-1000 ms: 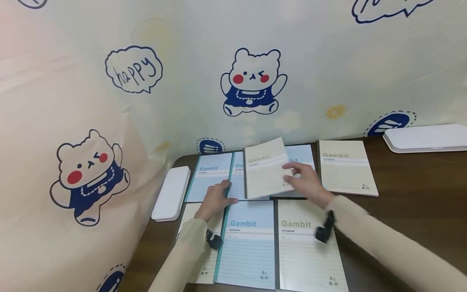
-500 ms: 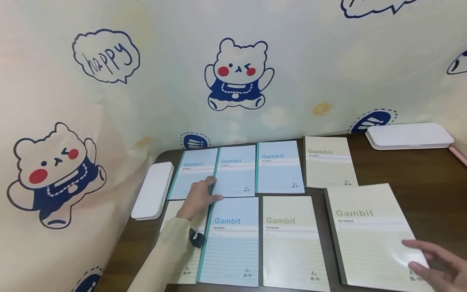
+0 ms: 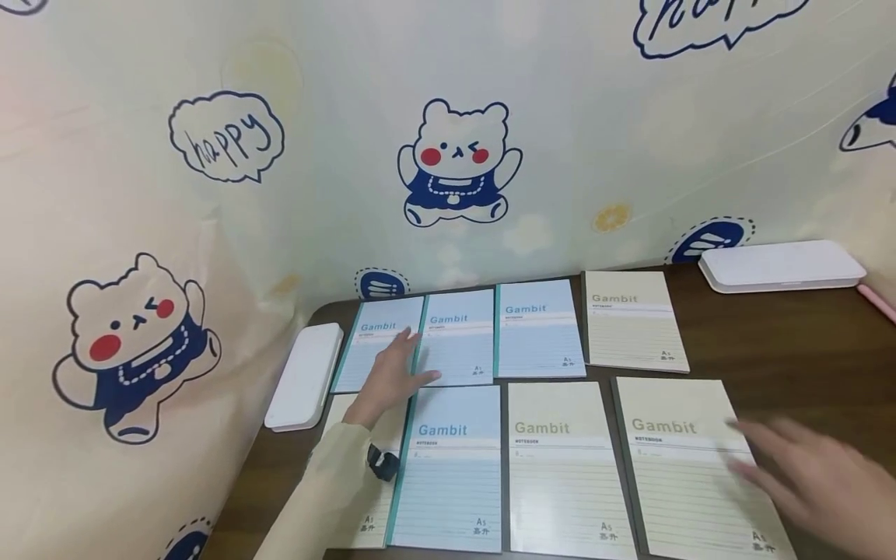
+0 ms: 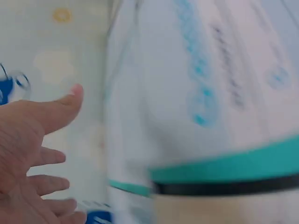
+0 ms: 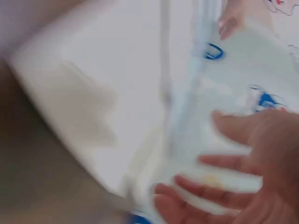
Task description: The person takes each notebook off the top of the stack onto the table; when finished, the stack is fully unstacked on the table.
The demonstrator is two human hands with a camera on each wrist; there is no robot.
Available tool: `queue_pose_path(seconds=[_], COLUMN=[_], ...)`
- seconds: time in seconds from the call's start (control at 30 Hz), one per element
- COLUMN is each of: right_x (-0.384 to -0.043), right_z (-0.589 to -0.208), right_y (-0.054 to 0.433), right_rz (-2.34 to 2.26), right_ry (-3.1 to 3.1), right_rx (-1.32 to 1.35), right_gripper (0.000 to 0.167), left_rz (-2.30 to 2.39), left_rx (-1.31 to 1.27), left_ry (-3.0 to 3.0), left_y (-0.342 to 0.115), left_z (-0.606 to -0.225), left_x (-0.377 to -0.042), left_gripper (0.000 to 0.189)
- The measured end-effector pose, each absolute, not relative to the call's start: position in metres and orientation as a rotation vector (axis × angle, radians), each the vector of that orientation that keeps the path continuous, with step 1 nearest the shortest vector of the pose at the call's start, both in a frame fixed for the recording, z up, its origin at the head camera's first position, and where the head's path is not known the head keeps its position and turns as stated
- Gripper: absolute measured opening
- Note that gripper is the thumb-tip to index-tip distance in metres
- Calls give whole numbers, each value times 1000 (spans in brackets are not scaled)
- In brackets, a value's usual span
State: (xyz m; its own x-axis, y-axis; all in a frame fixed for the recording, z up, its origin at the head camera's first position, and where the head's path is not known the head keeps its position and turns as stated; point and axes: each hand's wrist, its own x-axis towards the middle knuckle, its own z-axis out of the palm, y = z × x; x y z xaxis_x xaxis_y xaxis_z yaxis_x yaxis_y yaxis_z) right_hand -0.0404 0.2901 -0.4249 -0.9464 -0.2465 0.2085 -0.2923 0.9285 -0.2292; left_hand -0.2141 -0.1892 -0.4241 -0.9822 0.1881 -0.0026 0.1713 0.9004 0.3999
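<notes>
Over the seam between the back-left blue notebook (image 3: 378,350) and the middle blue notebook (image 3: 458,354), my left hand (image 3: 385,381) spreads its fingers. Whether it touches the covers cannot be told. The left wrist view shows that hand (image 4: 32,154) with thumb and fingers extended and nothing held. My right hand (image 3: 815,474), blurred, is at the right side of a cream notebook (image 3: 693,482) lying flat at the front right. In the right wrist view its fingers (image 5: 219,163) are loosely extended, apart from the notebook's pale cover (image 5: 107,93).
A third blue notebook (image 3: 539,334) and a cream notebook (image 3: 633,327) complete the back row. In front lie a blue notebook (image 3: 448,482), a cream one (image 3: 563,482) and a partly covered cream one (image 3: 371,498). White cases (image 3: 304,377) flank the rows, another white case (image 3: 780,266) at right.
My right hand carried a cream notebook from above the back blue ones to the front right, laid it down and let go. The left hand lifted its fingers slightly, staying near the same spot.
</notes>
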Motion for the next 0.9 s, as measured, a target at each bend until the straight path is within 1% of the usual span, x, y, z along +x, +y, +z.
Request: queue_pose_path(seconds=[0.03,0.07,0.1,0.17,0.27,0.33,0.43,0.53,0.67,0.9], right_x=[-53,-66,-80,-107,-141,-158,-178,-189,-192,-190], right_z=[-411,-399,-388,-371,-362,-366,-378,-392,-402,-399], right_y=[285,279,273,262,243,230,211,195,184,183], right_rz=[392,380,352,303,225,214,226,251,259,263], right_ry=[-2766,-2663,-2576,-2474,-2506,-2606,-2756,-2847,-2857,-2848], right_rx=[482,538,590,641,635,623,637,666,692,688], right_gripper=[54,59,65,83,111,118,119,116,116,116], left_rz=[584,534,486,359,223,151,93,64,59,35], left_rx=[336,398,462,590,721,741,717,678,653,648], left_ry=[3055,3086,3109,3136,3149,3148,3122,3061,3019,3011], left_y=[-183,-176,-167,-148,-122,-110,-101,-98,-98,-99], left_z=[-416,-407,-398,-384,-375,-377,-387,-397,-403,-402], left_x=[-211,-208,-204,-197,-192,-194,-202,-207,-210,-210], left_gripper=[79,79,80,85,98,105,108,106,106,106])
